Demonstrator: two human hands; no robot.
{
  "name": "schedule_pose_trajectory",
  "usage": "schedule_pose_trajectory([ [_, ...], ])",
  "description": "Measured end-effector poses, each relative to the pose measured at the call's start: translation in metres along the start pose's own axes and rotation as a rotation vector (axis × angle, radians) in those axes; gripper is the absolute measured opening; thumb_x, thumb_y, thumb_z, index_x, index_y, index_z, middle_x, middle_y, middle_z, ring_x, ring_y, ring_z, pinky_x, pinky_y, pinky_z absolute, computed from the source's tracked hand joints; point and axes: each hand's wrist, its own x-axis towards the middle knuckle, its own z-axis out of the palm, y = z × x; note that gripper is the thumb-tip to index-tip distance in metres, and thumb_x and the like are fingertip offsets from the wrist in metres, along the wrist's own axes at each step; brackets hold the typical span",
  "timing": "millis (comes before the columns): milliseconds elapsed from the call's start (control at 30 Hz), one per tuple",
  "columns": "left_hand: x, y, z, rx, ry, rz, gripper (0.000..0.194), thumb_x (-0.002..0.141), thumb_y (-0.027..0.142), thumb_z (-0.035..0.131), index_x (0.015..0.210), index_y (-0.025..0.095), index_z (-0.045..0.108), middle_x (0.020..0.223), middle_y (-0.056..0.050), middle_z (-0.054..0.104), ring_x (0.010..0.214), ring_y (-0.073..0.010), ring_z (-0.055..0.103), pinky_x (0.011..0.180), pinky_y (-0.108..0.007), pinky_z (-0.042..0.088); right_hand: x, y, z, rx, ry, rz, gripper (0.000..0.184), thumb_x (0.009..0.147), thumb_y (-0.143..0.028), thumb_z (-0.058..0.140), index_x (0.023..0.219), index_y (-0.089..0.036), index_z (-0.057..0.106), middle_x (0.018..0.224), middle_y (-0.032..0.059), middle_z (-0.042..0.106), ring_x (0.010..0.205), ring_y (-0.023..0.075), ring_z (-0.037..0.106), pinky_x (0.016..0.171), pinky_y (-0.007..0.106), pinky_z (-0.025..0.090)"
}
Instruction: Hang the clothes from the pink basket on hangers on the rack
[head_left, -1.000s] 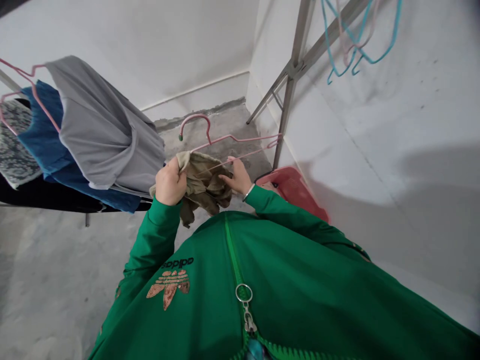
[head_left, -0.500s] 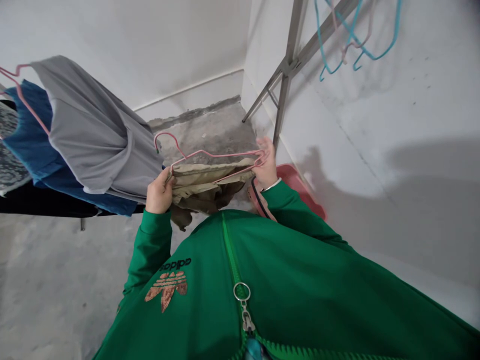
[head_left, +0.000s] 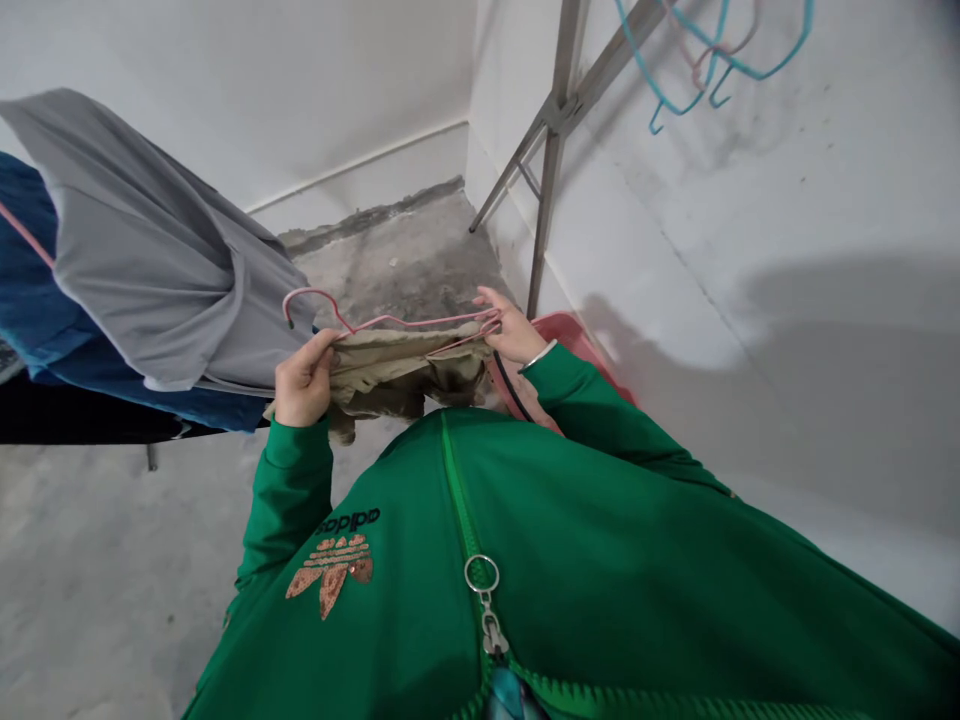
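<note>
A pink clothes hanger (head_left: 420,321) lies across a khaki garment (head_left: 375,362) in front of my green jacket. Its hook points up and to the left. My left hand (head_left: 302,382) is closed on the garment at the hanger's left end, thumb on top. At the other end, my right hand (head_left: 515,330) pinches the hanger's right corner, with some of its fingers stretched out beyond it. The garment's upper edge runs along the hanger, and its lower folds hang loosely. What kind of garment it is I cannot tell.
Left of my hands hang a grey garment (head_left: 142,240) and a blue one (head_left: 30,270). A pink basin (head_left: 581,340) sits on the floor behind my right arm. A metal rack frame (head_left: 555,120) stands by the wall, with blue hangers (head_left: 772,72) at upper right.
Both hands, the hanger and the khaki garment have shifted slightly left in view. Some right-hand fingers now stretch out further from the hanger's corner. The hold at the left end stays.
</note>
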Motion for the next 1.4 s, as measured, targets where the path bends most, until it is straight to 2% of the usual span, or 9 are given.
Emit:
schedule_pose_trajectory([
  [133, -0.002, -0.005, 0.0, -0.007, 0.025, -0.001, 0.028, 0.088, 0.028, 0.048, 0.105, 0.02, 0.069, 0.094, -0.002, 0.072, 0.083, -0.0157, 0.067, 0.081, -0.028, 0.053, 0.004, -0.001, 0.001, -0.057, 0.035, 0.087, 0.061, 0.066, -0.004, 0.052, 0.125, -0.019, 0.05, 0.118, 0.0087, 0.057, 0.083, 0.0151, 0.061, 0.081, 0.036, 0.055],
  [333, 0.004, -0.005, 0.002, 0.0, 0.066, 0.015, 0.025, 0.089, 0.029, 0.048, 0.101, 0.019, 0.068, 0.09, -0.003, 0.069, 0.082, -0.0151, 0.064, 0.081, -0.029, 0.051, -0.003, -0.031, 0.001, -0.357, 0.216, -0.055, 0.066, 0.071, -0.005, 0.047, 0.135, -0.021, 0.04, 0.126, 0.0102, 0.054, 0.106, 0.0235, 0.057, 0.088, 0.04, 0.052],
  [467, 0.005, 0.001, 0.009, -0.042, 0.135, 0.028, 0.029, 0.093, 0.035, 0.045, 0.085, 0.017, 0.067, 0.082, -0.003, 0.064, 0.082, -0.0146, 0.061, 0.083, -0.03, 0.048, -0.004, -0.034, 0.0, -0.333, 0.115, -0.072, 0.062, 0.07, -0.005, 0.045, 0.13, -0.015, 0.042, 0.119, 0.012, 0.059, 0.102, 0.0234, 0.059, 0.093, 0.041, 0.049],
  [600, -0.001, -0.001, 0.021, -0.182, 0.242, -0.12, 0.031, 0.089, 0.04, 0.051, 0.075, 0.016, 0.065, 0.07, 0.0, 0.059, 0.07, -0.0124, 0.057, 0.072, -0.027, 0.047, -0.005, -0.022, -0.001, -0.092, -0.047, -0.084, 0.054, 0.066, -0.007, 0.048, 0.119, -0.018, 0.049, 0.116, 0.009, 0.06, 0.105, 0.021, 0.057, 0.096, 0.038, 0.046],
  [833, -0.005, -0.02, 0.024, -0.425, 0.271, -0.335, 0.029, 0.08, 0.042, 0.061, 0.068, 0.016, 0.062, 0.059, 0.003, 0.052, 0.056, -0.0094, 0.048, 0.056, -0.023, 0.041, -0.003, -0.015, 0.0, 0.418, -0.129, 0.248, 0.038, 0.058, -0.011, 0.059, 0.095, -0.016, 0.057, 0.097, 0.0035, 0.065, 0.091, 0.016, 0.06, 0.086, 0.031, 0.049],
  [1033, -0.01, -0.025, 0.012, -0.199, 0.026, -0.178, 0.022, 0.078, 0.038, 0.063, 0.072, 0.017, 0.069, 0.066, 0.0, 0.061, 0.065, -0.013, 0.056, 0.065, -0.025, 0.046, 0.009, -0.021, -0.017, 0.369, -0.051, 0.446, 0.033, 0.051, -0.007, 0.056, 0.083, -0.016, 0.059, 0.077, 0.0009, 0.064, 0.07, 0.0139, 0.057, 0.064, 0.025, 0.046],
  [1200, -0.007, -0.017, 0.012, 0.067, 0.045, 0.034, 0.02, 0.083, 0.033, 0.058, 0.078, 0.019, 0.07, 0.069, -0.002, 0.062, 0.063, -0.0137, 0.056, 0.064, -0.027, 0.045, 0.003, -0.039, -0.032, 0.099, -0.022, 0.215, 0.034, 0.057, -0.012, 0.058, 0.091, -0.014, 0.06, 0.085, 0.003, 0.062, 0.064, 0.0113, 0.05, 0.062, 0.026, 0.043],
  [1300, -0.006, -0.011, 0.011, 0.133, 0.159, 0.019, 0.022, 0.085, 0.035, 0.055, 0.078, 0.019, 0.069, 0.067, -0.002, 0.062, 0.061, -0.0133, 0.055, 0.063, -0.027, 0.045, -0.009, -0.053, -0.046, 0.018, -0.196, -0.063, 0.03, 0.07, -0.026, 0.062, 0.099, -0.015, 0.061, 0.097, 0.0057, 0.06, 0.065, 0.0098, 0.049, 0.064, 0.026, 0.044],
  [1400, -0.005, -0.004, 0.008, 0.1, 0.176, 0.017, 0.025, 0.086, 0.037, 0.053, 0.076, 0.019, 0.067, 0.068, -0.002, 0.063, 0.065, -0.0132, 0.058, 0.064, -0.026, 0.047, -0.014, -0.058, -0.057, -0.105, -0.149, -0.174, 0.032, 0.084, -0.039, 0.055, 0.108, -0.018, 0.061, 0.112, 0.0086, 0.057, 0.068, 0.0105, 0.051, 0.069, 0.029, 0.047],
])
